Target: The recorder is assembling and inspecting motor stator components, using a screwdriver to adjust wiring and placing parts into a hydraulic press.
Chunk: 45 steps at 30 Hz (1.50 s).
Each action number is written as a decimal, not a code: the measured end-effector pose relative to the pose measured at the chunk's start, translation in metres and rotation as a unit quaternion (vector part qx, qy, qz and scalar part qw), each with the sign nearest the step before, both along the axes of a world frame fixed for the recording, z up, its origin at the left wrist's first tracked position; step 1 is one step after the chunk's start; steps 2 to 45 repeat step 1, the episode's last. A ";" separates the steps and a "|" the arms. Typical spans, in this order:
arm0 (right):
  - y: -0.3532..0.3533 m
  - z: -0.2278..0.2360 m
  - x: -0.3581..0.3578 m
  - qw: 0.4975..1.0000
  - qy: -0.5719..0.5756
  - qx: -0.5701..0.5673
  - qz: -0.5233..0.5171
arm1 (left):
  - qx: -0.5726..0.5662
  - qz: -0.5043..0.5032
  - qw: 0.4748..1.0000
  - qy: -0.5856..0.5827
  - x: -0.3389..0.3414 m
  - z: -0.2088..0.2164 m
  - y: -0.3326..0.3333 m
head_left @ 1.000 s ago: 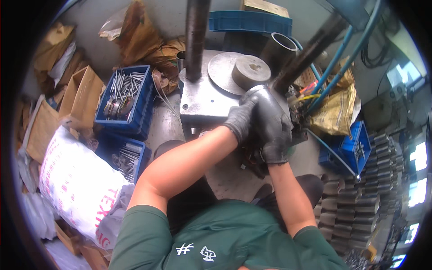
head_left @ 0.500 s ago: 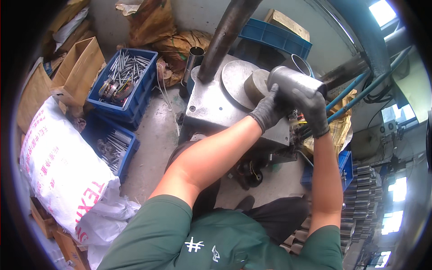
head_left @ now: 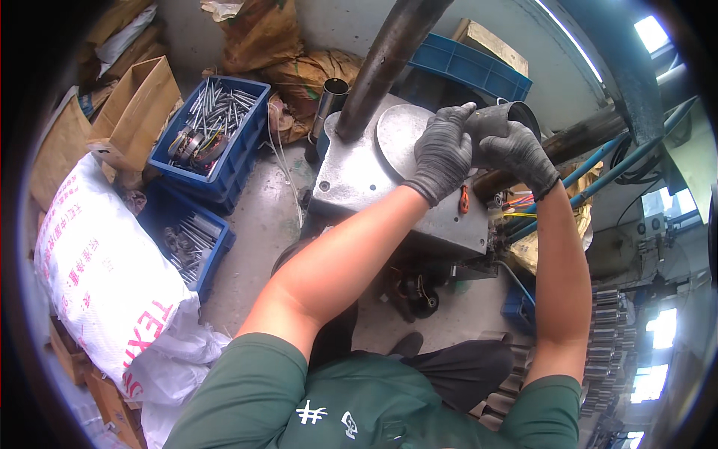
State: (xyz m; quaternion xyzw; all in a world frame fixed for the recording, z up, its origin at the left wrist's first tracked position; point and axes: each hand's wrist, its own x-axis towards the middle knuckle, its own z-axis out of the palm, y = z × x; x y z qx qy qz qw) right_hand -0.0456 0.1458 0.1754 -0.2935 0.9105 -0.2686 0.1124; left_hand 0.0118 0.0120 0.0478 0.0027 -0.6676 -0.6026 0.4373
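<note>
A grey metal cylinder (head_left: 491, 121), hollow at its right end, lies tilted above a machine's flat metal top. My right hand (head_left: 521, 156), in a dark grey glove, is closed around its right part near the open rim. At the cylinder's left end my gloved left hand (head_left: 440, 153) is closed, its fingers partly hiding that end. Beneath and left of this hand is a round metal plate (head_left: 396, 138) on the machine top (head_left: 351, 173). A small orange-handled tool (head_left: 464, 200) lies on the top just below my hands.
A thick steel post (head_left: 385, 71) rises behind the plate. Blue crates (head_left: 247, 146) of metal rods stand left, beside a white sack (head_left: 97, 262). Another blue crate (head_left: 471, 60) sits behind. Blue pipes (head_left: 636, 172) and stacked metal cylinders (head_left: 609, 329) are at right.
The cylinder has turned so its open end faces up and right. My left hand has shifted over its left end, covering the round block seen before. The orange-handled tool has come into sight.
</note>
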 end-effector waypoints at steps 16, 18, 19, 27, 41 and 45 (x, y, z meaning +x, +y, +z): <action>-0.002 -0.003 -0.004 1.000 -0.007 0.009 0.000 | -0.061 -0.003 0.998 -0.026 0.002 0.000 -0.003; -0.002 -0.003 -0.004 1.000 -0.007 0.009 0.000 | -0.061 -0.003 0.998 -0.026 0.002 0.000 -0.003; -0.002 -0.003 -0.004 1.000 -0.007 0.009 0.000 | -0.061 -0.003 0.998 -0.026 0.002 0.000 -0.003; -0.002 -0.003 -0.004 1.000 -0.007 0.009 0.000 | -0.061 -0.003 0.998 -0.026 0.002 0.000 -0.003; -0.002 -0.003 -0.004 1.000 -0.007 0.009 0.000 | -0.061 -0.003 0.998 -0.026 0.002 0.000 -0.003; -0.002 -0.003 -0.004 1.000 -0.007 0.009 0.000 | -0.061 -0.003 0.998 -0.026 0.002 0.000 -0.003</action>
